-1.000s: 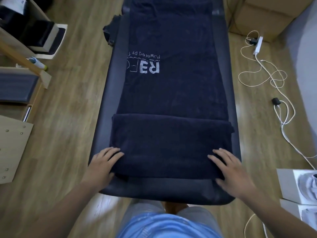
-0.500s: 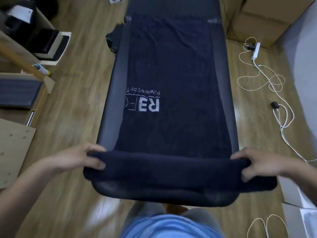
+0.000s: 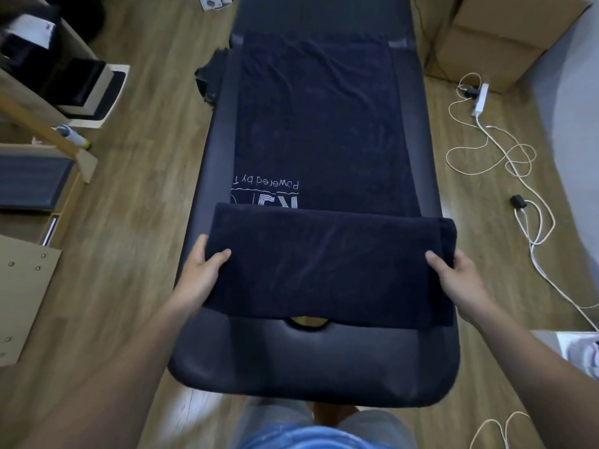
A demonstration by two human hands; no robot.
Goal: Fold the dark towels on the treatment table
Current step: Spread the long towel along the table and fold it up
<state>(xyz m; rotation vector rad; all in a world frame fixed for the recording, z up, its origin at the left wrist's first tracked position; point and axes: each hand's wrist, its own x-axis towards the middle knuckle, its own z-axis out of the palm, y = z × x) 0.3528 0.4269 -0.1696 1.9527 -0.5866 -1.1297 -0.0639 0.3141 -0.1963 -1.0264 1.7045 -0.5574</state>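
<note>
A long dark navy towel with white lettering lies along the black treatment table. Its near end is folded over into a thick band that covers part of the lettering. My left hand grips the band's left edge, thumb on top. At the band's right edge my right hand holds it the same way. The table's face hole shows just below the fold.
A dark cloth hangs off the table's far left side. Wooden shelving stands at the left. White cables and a power strip lie on the floor at the right, cardboard boxes beyond them, and a white box sits near right.
My hands went from resting on the folded end to gripping it and lifting it, then carried it farther up the table over the lettering. The table's near end and face hole are now uncovered.
</note>
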